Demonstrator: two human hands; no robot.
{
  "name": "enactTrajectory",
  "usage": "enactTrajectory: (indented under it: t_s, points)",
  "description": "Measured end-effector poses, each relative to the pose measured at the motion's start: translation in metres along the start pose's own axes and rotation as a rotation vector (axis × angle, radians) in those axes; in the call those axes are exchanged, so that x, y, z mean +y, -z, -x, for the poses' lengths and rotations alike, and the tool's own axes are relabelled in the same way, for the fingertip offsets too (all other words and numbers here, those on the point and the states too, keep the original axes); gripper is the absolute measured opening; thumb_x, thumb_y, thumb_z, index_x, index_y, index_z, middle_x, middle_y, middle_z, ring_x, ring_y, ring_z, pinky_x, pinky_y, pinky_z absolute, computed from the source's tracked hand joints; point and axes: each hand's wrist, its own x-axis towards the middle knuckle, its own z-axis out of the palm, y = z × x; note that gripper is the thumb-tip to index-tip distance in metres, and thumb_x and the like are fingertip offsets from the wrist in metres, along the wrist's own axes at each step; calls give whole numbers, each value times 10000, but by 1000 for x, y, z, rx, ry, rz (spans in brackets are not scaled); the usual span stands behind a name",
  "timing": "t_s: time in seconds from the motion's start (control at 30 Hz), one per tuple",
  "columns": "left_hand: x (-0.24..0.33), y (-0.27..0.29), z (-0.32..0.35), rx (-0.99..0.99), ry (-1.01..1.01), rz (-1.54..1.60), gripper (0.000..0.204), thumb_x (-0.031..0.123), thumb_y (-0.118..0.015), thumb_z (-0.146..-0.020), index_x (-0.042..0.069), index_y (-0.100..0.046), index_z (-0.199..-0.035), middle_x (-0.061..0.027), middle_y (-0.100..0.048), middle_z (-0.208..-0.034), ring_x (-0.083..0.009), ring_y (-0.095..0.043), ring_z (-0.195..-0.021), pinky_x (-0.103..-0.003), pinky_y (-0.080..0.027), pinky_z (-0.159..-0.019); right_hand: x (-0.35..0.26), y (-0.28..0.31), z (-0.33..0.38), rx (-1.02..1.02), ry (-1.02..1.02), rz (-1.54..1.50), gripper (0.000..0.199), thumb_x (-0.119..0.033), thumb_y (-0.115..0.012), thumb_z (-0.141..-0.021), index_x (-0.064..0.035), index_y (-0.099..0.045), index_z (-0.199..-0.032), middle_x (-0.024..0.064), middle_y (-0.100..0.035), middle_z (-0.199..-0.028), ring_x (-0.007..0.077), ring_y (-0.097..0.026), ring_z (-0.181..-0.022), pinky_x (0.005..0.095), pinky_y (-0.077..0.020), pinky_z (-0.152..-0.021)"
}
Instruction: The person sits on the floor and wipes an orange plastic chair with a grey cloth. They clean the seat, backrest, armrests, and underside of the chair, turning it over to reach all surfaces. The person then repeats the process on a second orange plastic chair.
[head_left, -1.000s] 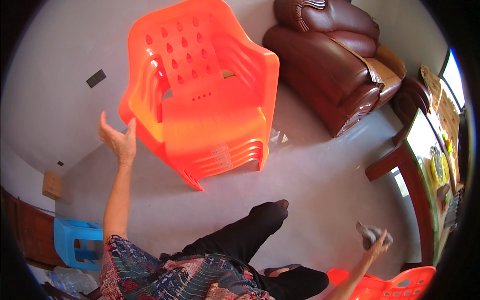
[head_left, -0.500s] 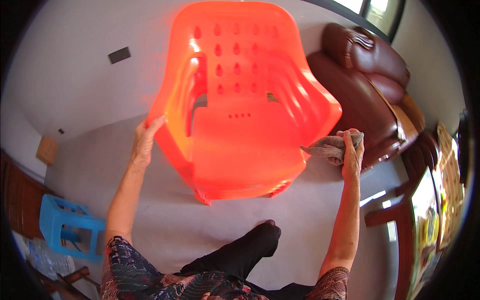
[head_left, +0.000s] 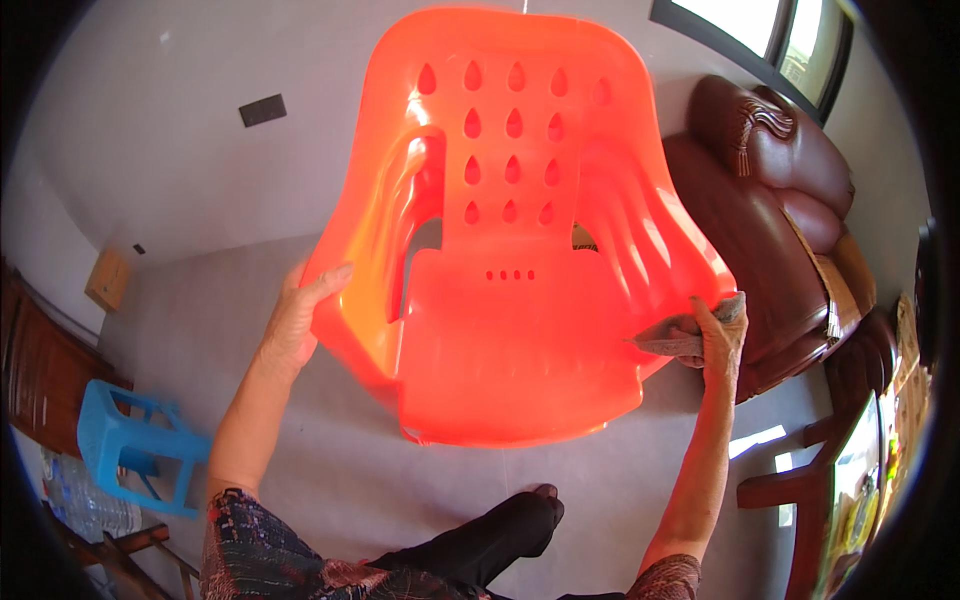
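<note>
Gray floor (head_left: 340, 490) shows around the orange plastic armchairs (head_left: 510, 340), stacked before the person (head_left: 265, 555). The left hand (head_left: 303, 315) grips the armchairs' left armrest (head_left: 352, 335) — the right hand (head_left: 722, 338) squeezes a gray cloth (head_left: 668, 337) by their right armrest (head_left: 690, 255). Left of the armchairs is a blue stool (head_left: 100, 430) — right, a brown leather sofa (head_left: 765, 250).

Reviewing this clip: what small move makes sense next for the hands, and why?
Probably shift the grey cloth clear of the right hand's grip, so both hands can hold the orange chair evenly. The left hand has its thumb over one armrest, while the right, at the other armrest, is bunched around the cloth, which may weaken its hold.
</note>
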Motion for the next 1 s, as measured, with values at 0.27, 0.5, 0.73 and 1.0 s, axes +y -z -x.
enactTrajectory:
  t_s: [0.27,0.5,0.73,1.0]
  points:
    - [16,14,-12,-27,-140,0,442,161,-669,-826,-14,-534,-1208,-90,-612,-1118,-170,-566,-1057,-330,-451,-923,-13,-3,-17,21,257,-160,253,-74,-688,-724,-49,-463,-837,84,-567,-647,203,-617,-488,344,-481,-383]
    - [128,16,12,-194,-308,275,388,206,-603,-904,-28,-540,-1206,-89,-597,-1163,-193,-564,-1085,-346,-460,-936,-121,33,-6,128,423,-52,183,-128,-694,-718,-20,-547,-731,44,-563,-601,136,-537,-493,304,-430,-437]
    - [197,20,35,-426,-306,261,354,229,-555,-933,-47,-554,-1155,-101,-596,-1166,-197,-574,-1054,-336,-466,-919,-175,55,49,138,462,-267,202,-127,-722,-706,-17,-554,-719,78,-614,-629,166,-607,-519,309,-480,-457]
    - [240,53,39,-539,-457,104,364,220,-527,-942,-56,-550,-1177,-105,-590,-1204,-219,-571,-1080,-349,-467,-940,-190,83,64,299,509,-213,257,-168,-784,-681,-2,-636,-810,95,-646,-707,170,-634,-608,306,-521,-541]
